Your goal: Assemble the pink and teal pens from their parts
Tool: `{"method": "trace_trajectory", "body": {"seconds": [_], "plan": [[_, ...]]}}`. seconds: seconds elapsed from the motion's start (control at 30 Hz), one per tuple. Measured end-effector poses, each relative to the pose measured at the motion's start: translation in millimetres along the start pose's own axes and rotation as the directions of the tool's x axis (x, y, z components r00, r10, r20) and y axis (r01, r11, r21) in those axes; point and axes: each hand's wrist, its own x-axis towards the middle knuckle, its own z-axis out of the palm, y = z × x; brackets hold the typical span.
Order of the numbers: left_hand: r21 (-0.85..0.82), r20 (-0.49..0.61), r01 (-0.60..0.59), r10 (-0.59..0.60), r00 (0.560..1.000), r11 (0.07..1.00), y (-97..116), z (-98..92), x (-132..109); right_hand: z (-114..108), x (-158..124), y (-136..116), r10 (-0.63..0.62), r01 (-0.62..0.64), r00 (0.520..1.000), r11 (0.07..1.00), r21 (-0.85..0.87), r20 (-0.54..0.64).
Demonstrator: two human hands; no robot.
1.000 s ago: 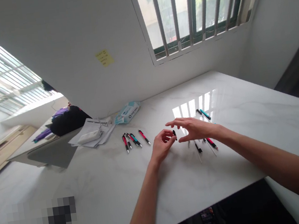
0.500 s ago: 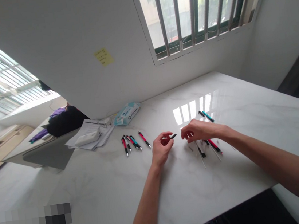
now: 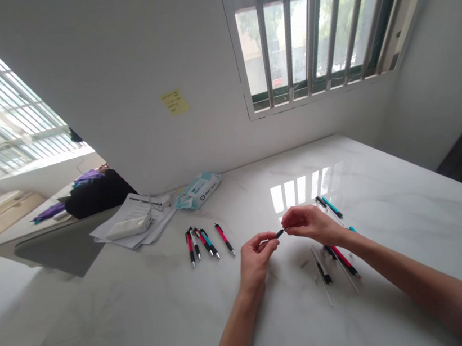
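My left hand (image 3: 256, 260) is closed, thumb and fingers pinching a short black pen piece (image 3: 280, 233). My right hand (image 3: 311, 225) meets the other end of that piece in a pinch; a small thin bit between its fingertips is too small to name. Loose pen parts lie under and beside the right forearm: thin white refills (image 3: 322, 278), a black-ended barrel (image 3: 325, 273) and a red barrel (image 3: 344, 260). Beyond the right wrist lies a teal barrel (image 3: 332, 207). Left of my hands, several whole pens (image 3: 190, 249) lie side by side, with a red pen (image 3: 224, 239) slightly apart.
A wet-wipes pack (image 3: 199, 191) lies against the wall, beside papers (image 3: 138, 243) bearing a white box (image 3: 129, 226). A grey panel (image 3: 59, 246) and a dark clothing pile (image 3: 98, 195) are at the left. A yellow note (image 3: 174, 102) sticks to the wall.
My right hand has come left to the black pen piece and now pinches at its end; before, the hands were apart. The view has tilted up, so the table sits lower.
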Motion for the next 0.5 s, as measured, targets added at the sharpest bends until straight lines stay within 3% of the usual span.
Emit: {"method": "trace_trajectory", "body": {"seconds": [0.23, 0.5], "plan": [[-0.024, -0.002, 0.0, 0.0, 1.0, 1.0, 0.2, -2.3, 1.5, 1.0, 2.6, 8.2, 0.013, -0.013, 1.0, 0.999, 0.03, -0.017], [-0.006, 0.017, 0.006, -0.005, 1.0, 1.0, -0.1, -2.7, 0.4, -2.0, 1.5, -1.2, 0.019, -0.019, 1.0, 0.999, 0.048, -0.006]]}}
